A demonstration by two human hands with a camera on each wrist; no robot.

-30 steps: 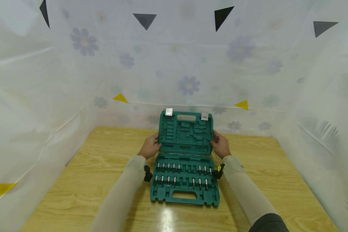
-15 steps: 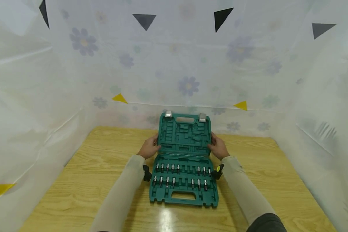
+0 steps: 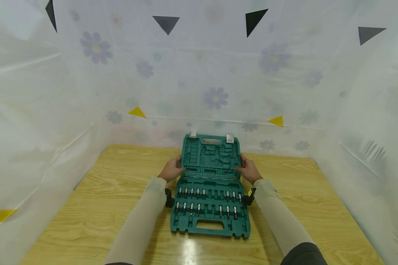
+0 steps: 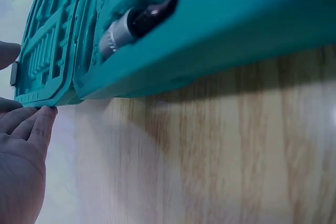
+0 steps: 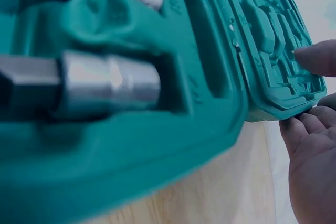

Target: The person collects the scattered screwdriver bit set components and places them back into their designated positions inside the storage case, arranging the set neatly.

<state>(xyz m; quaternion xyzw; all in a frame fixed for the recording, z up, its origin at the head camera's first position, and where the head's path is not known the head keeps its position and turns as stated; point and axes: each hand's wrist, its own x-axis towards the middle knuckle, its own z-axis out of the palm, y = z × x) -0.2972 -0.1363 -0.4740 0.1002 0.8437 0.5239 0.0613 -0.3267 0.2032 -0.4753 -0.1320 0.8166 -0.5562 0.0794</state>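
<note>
A green plastic socket case lies unfolded on the wooden table, its lid (image 3: 215, 152) leaning back at the far side. My left hand (image 3: 170, 170) grips the lid's left edge, the thumb on the inner face and the fingers at the outside. On the opposite edge my right hand (image 3: 251, 171) holds the lid the same way. The near half (image 3: 182, 221) lies flat and carries two rows of silver bit sockets (image 3: 198, 192), with vacant slots between them. A bit socket (image 5: 110, 82) shows large in the right wrist view, another bit socket (image 4: 118, 34) in the left.
The wooden table (image 3: 302, 206) extends to both sides of the case. White plastic sheeting (image 3: 185, 73) with flowers and coloured triangles rises behind and at both sides. Two metal latches, one of them the right latch (image 3: 230, 138), sit on the lid's far edge.
The lid has tilted farther back, its far edge sinking lower in the head view. Both hands have kept their hold on its sides. The near half has barely moved.
</note>
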